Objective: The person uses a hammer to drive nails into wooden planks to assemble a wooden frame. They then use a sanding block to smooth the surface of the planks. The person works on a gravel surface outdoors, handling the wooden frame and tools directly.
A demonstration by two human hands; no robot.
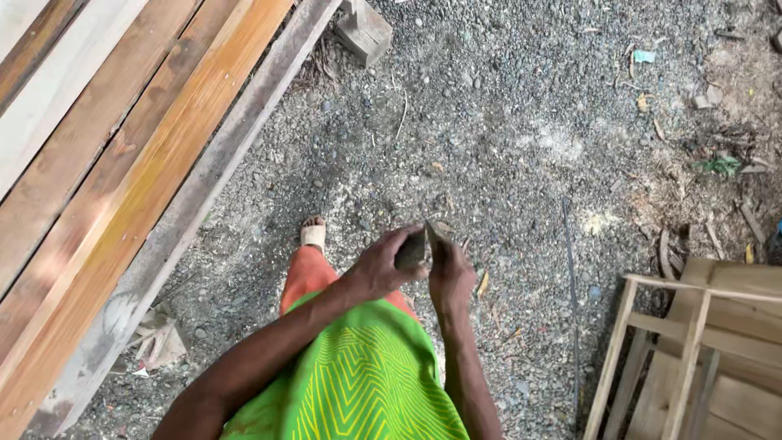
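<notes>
The person is standing on gravel ground [505, 147] and looking straight down at both hands, which are meeting just ahead of a green shirt with yellow chevron lines [358, 383]. The left hand [379, 265] is curling its fingers around a small dark grey block [411, 251], thumb and fingers pressed against its sides, so the block is sitting in that hand at the centre of the view. The right hand [450, 277] is lying just beside it at three o'clock, its fingers drawn together and pinching a thin dark blade-like piece [432, 238] whose pointed end is rising toward twelve o'clock; the piece is touching or nearly touching the block, and which of the two cannot be told. What the piece is cannot be made out. At ten o'clock from the hands, an orange trouser leg [308, 273] is leading down to a foot in a pale sandal [313, 235] resting on the gravel. A stack of long planks [106, 163], brown, orange and pale grey, is running diagonally across the view from seven o'clock to twelve o'clock, well apart from the hands. A short wooden offcut [364, 31] is lying at twelve o'clock near the plank ends. A light wooden frame [692, 350] of slats is standing at four o'clock. A thin dark rod [570, 285] is lying on the gravel between the hands and that frame. Scraps of litter and leaves [717, 163] are lying scattered at two o'clock.
</notes>
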